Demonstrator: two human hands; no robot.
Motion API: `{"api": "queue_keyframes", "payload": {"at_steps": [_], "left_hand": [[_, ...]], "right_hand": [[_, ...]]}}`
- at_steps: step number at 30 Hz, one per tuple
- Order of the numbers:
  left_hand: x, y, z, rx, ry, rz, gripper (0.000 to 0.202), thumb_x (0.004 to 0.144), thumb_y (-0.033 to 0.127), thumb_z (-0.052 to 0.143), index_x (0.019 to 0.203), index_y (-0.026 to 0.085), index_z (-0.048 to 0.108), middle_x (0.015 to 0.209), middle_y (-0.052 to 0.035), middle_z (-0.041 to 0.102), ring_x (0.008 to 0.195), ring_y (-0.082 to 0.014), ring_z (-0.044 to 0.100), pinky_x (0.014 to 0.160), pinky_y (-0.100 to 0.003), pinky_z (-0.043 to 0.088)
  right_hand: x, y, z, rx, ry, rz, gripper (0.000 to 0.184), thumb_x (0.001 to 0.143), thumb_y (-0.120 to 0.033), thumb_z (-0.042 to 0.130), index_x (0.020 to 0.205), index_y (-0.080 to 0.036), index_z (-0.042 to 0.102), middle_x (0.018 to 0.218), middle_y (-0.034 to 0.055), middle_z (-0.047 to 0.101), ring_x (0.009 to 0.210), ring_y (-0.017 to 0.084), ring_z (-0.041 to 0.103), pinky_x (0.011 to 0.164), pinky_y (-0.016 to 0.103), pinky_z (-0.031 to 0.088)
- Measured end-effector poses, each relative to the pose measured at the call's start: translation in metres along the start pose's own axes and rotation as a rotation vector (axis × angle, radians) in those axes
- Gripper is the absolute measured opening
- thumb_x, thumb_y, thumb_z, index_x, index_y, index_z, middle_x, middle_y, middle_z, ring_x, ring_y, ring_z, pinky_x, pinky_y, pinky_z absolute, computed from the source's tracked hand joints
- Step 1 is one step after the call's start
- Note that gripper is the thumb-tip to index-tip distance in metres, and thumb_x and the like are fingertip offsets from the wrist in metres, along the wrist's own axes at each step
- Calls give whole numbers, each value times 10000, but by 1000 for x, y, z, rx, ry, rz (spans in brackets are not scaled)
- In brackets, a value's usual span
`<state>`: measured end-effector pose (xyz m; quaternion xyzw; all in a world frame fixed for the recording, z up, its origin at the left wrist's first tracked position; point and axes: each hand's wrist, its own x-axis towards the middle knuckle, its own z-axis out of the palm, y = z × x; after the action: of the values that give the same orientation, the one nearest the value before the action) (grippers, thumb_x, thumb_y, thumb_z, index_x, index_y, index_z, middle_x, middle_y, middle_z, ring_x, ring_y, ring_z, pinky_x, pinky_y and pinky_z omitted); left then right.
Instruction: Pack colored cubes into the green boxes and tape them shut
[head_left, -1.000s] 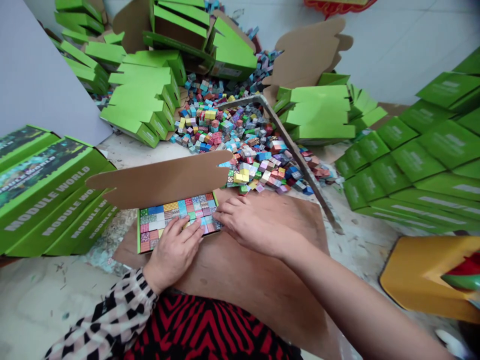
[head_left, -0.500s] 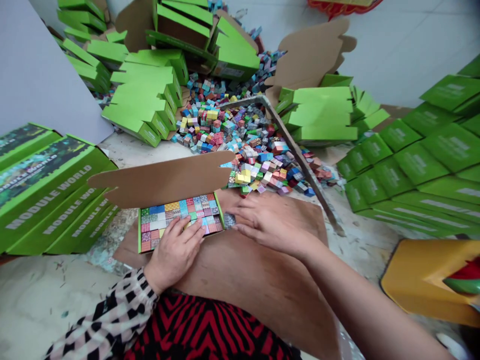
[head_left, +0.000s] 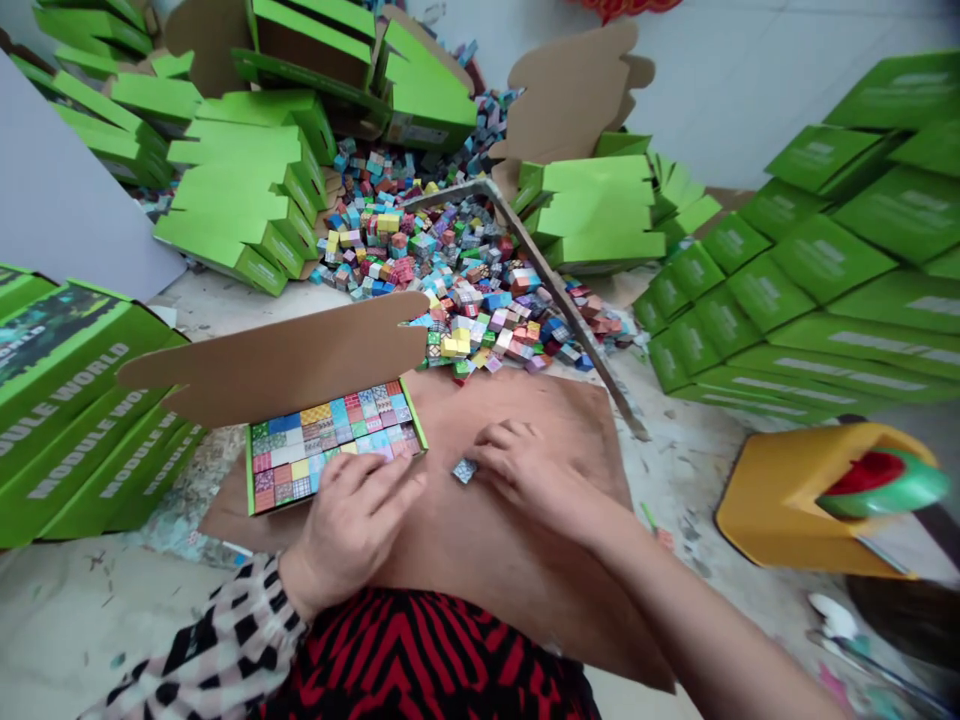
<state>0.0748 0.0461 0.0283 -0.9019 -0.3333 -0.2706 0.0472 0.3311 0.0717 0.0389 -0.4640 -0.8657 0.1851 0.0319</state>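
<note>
One left hand (head_left: 352, 520), fingers outstretched; one right hand (head_left: 532, 475), curled narrow.
Right fingertips meet a blue-grey cube (head_left: 464, 470), whether gripped I cannot tell; left fingers lie across an open green box (head_left: 300, 372) of patterned cubes (head_left: 341, 420); beyond, a loose heap (head_left: 450, 260).

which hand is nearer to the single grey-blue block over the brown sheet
Right: the right hand is at the block, touching it or just beside it. The left hand is farther off, to the block's left, at the near edge of the open box.
</note>
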Motion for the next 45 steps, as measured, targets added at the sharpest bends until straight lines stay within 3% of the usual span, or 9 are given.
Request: {"api": "queue_keyframes", "payload": {"at_steps": [4,9,14,18,23,28,31,40,45], "left_hand": [[11,20,20,-152,-215,63,266,936,169,446,1160,119,581,1109,-124,658,841,-204,594,709,-339,501],[11,31,36,-261,-431,25,220,937,154,405,1027,159,606,825,-47,623,748,-191,565,672,-315,505],[8,31,38,-328,-438,49,258,948,174,355,948,157,613,821,-59,611,750,-192,544,680,-323,503],[7,31,39,-370,-396,37,275,971,219,348,1039,176,610,867,-64,622,793,-177,569,715,-309,514],[7,26,31,-410,-313,30,262,972,233,383,1124,181,590,953,-71,641,842,-161,607,744,-294,525],[6,12,5,-328,-81,94,265,920,102,450,1149,135,578,982,-88,669,824,-172,600,710,-310,511],[7,0,-6,-199,-11,39,276,885,72,493,1131,134,600,1015,-94,681,878,-208,565,753,-364,483],[15,-28,0,24,-208,-38,279,931,250,503,1160,163,636,1154,-75,676,953,-254,523,821,-427,394],[13,-33,0,57,-285,-7,287,938,180,470,1182,158,618,1185,-72,664,928,-236,527,785,-401,379]], "right_hand": [[-13,-21,18,44,80,-3,206,944,-218,463,966,-165,661,937,92,633,924,224,528,875,417,408],[-43,-37,39,159,160,76,160,941,-256,490,937,-190,635,896,57,625,888,203,552,862,392,433],[-58,-3,46,59,357,208,221,951,-302,460,975,-190,649,892,79,659,863,219,584,799,380,450],[-53,28,41,-17,440,382,288,952,-349,436,947,-184,672,846,85,668,800,225,601,736,365,452],[-41,35,33,34,365,393,293,958,-323,412,972,-170,661,854,97,647,854,236,593,793,373,457],[-36,39,29,108,337,324,243,919,-288,474,1079,-181,623,1058,117,600,958,236,587,822,371,483],[-30,40,26,86,285,285,236,911,-267,480,1076,-176,621,1143,129,552,971,225,584,841,367,481],[1,25,11,24,60,202,211,888,-188,477,1044,-176,619,933,82,611,856,192,587,789,307,450],[8,19,1,23,-62,114,277,832,-87,465,1025,-184,637,978,98,605,873,196,591,766,307,458]]}}
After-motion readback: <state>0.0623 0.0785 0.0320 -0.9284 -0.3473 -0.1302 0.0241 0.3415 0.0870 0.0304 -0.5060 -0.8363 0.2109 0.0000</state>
